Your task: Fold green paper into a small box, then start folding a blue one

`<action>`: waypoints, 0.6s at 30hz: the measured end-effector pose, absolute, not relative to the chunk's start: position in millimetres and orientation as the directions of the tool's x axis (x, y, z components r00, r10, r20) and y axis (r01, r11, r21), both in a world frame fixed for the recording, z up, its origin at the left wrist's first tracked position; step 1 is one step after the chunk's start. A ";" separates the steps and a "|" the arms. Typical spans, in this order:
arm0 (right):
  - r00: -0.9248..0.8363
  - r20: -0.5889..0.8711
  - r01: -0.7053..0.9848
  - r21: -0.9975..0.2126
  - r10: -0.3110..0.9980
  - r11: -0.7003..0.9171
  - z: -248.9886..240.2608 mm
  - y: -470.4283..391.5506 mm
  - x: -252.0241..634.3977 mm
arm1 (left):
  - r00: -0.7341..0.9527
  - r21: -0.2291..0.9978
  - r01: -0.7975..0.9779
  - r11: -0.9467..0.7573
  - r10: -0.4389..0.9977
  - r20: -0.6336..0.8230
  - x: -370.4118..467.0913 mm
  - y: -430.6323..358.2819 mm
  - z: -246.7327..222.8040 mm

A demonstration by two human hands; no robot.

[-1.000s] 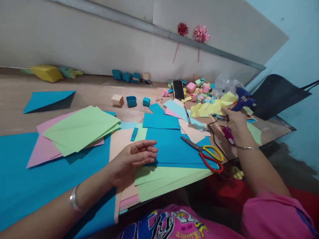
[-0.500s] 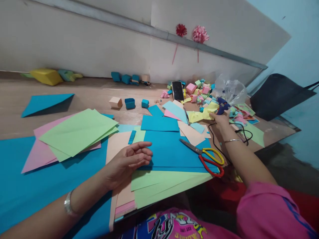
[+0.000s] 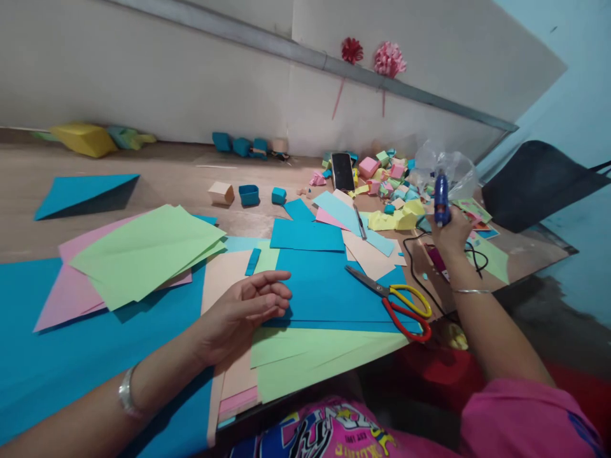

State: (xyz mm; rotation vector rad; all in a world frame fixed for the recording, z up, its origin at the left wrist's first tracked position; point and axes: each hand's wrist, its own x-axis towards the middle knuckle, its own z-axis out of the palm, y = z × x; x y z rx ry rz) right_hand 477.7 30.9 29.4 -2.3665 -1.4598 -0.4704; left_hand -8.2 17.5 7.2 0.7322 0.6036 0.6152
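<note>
My right hand (image 3: 451, 232) is wrapped round a blue glue gun (image 3: 442, 198), lifted above the table's right side. A black cord (image 3: 424, 287) lies on the table below that hand. My left hand (image 3: 245, 312) rests on its edge over the paper sheets, fingers loosely curled and apart, holding nothing. Just past its fingertips are blue paper sheets (image 3: 324, 286), with a small folded blue strip (image 3: 252, 261) close by. Scissors (image 3: 394, 299) with one yellow and one red handle lie on the right end of the blue sheets, blades pointing left.
Green and pink sheets (image 3: 147, 254) are stacked at left. Small paper boxes (image 3: 249, 195) stand in the middle. Behind are a phone (image 3: 342, 172), a pen (image 3: 359, 222), paper scraps (image 3: 396, 217) and a plastic bag (image 3: 449, 165). A dark bag (image 3: 529, 184) sits at far right.
My right hand has raised the blue glue gun from among the yellow scraps and turned it upright, moving slightly right. My left hand has stayed in place.
</note>
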 end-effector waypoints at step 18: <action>0.175 -0.044 0.941 0.301 0.984 -0.154 12.0 51.1 464.0 | 0.652 0.740 -0.312 0.596 0.701 -0.289 -5.8 15.9 10.8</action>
